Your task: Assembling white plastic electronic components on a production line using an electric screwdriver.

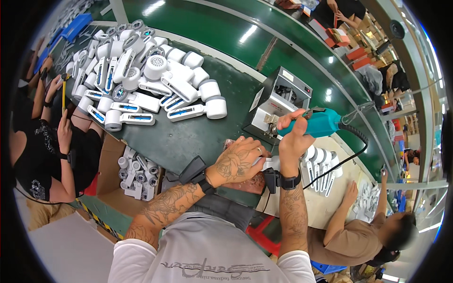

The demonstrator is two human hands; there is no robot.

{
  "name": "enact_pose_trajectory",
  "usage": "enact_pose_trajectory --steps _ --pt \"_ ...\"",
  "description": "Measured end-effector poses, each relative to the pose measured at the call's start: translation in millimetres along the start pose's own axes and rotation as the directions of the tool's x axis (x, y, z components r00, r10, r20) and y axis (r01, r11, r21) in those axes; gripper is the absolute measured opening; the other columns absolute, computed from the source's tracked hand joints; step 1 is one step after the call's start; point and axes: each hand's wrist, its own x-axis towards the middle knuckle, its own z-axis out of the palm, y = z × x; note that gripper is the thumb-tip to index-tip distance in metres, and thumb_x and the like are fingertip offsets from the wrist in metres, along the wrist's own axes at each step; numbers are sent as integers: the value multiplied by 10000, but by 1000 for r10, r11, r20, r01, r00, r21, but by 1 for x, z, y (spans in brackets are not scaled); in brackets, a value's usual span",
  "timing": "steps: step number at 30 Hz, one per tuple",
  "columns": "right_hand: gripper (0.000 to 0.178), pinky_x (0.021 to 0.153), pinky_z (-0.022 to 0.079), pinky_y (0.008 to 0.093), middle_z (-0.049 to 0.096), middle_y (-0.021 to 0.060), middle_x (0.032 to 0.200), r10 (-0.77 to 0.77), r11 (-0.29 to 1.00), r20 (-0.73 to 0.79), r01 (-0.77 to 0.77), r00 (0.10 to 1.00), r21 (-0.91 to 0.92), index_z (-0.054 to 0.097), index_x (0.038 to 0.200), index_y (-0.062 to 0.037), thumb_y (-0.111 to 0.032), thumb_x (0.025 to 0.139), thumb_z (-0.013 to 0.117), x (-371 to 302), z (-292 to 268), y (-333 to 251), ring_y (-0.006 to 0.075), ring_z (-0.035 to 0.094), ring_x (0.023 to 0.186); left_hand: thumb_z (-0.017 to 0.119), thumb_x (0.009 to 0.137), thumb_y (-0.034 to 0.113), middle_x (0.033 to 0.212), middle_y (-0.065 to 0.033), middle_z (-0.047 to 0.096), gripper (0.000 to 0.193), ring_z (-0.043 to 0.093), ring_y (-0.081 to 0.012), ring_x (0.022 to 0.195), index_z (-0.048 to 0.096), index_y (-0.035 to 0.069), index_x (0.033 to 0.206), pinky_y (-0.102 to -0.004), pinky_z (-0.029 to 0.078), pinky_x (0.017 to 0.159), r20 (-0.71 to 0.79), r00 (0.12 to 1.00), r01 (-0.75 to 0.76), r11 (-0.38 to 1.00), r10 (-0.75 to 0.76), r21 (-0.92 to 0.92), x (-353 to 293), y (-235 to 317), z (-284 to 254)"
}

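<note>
My right hand (295, 137) is wrapped round a teal electric screwdriver (321, 121). The tip points left, at the front of a grey metal screw feeder (281, 96). Lower and to the left, my left hand (239, 162) lies with bent fingers over a white part (270, 163), pressing it on a reddish-brown pad (250, 185). Most of that part is hidden under my hand and wrist. A black coiled cord (361, 137) runs from the screwdriver's back end.
White shower-head-like units (155, 68) with blue strips pile up at the far left. More stand on the right (321, 165). An open cardboard box (111, 165) holds white parts. People sit on both sides; the left one holds a yellow-handled tool (63, 92).
</note>
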Motion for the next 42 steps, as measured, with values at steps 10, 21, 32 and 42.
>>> enact_pose_trajectory --steps 10,21,32,42 --pt "586 578 458 297 533 45 706 120 993 -47 -120 992 14 536 1043 34 -510 888 689 -37 -11 -44 159 543 633 587 903 220 1056 -118 599 189 574 -331 1055 651 89 1025 -501 405 1013 50 998 43 998 -45 36 -3 -1 -2" --pt "658 587 443 302 532 50 709 159 987 19 -159 987 -3 532 1069 38 -557 850 708 -65 -34 -55 160 533 617 605 884 145 974 -60 606 188 569 -290 934 698 106 1042 -466 425 923 -5 1000 -7 1000 7 22 2 -3 -1" --pt "603 533 432 306 505 55 652 144 989 -17 -145 989 -26 496 967 -17 -580 858 683 -76 -38 -43 174 507 550 577 900 175 1056 -51 596 178 569 -303 1022 677 104 1030 -505 389 1030 67 996 59 998 -61 35 0 6 -1" --pt "506 507 430 317 487 57 645 121 991 -42 -118 992 61 467 905 -40 -499 895 681 -75 -39 -33 173 493 548 584 887 154 1023 -66 583 190 566 -298 980 674 92 1043 -464 421 949 102 994 25 994 -36 105 9 4 -7"
